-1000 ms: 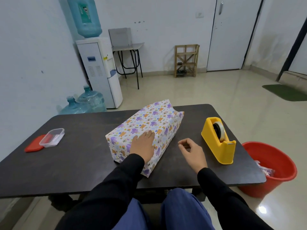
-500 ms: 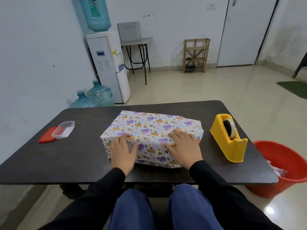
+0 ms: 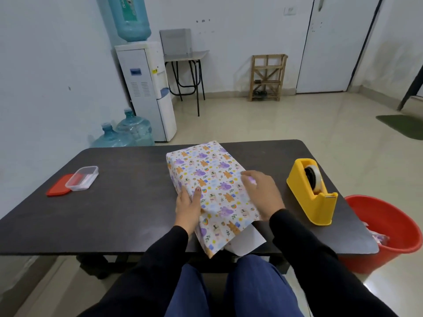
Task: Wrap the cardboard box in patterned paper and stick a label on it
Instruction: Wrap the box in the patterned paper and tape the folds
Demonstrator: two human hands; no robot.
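Holding the box w/ both hands: L hand grips its left side, thumb on top; R hand curls over the top right edge. Box lies lengthwise at centre of the dark table, far end pointing into the room, covered in patterned paper. Near end of paper is open and unfolded. It overhangs the table's near edge, white underside visible. Right of box, apart from it: yellow tape dispenser. Far left on table: clear container against a red lid. Floor: pale glossy tiles, w/ a red bucket beside the table's right end. Back wall: water dispenser, spare bottles beside it, wooden rack, white door.
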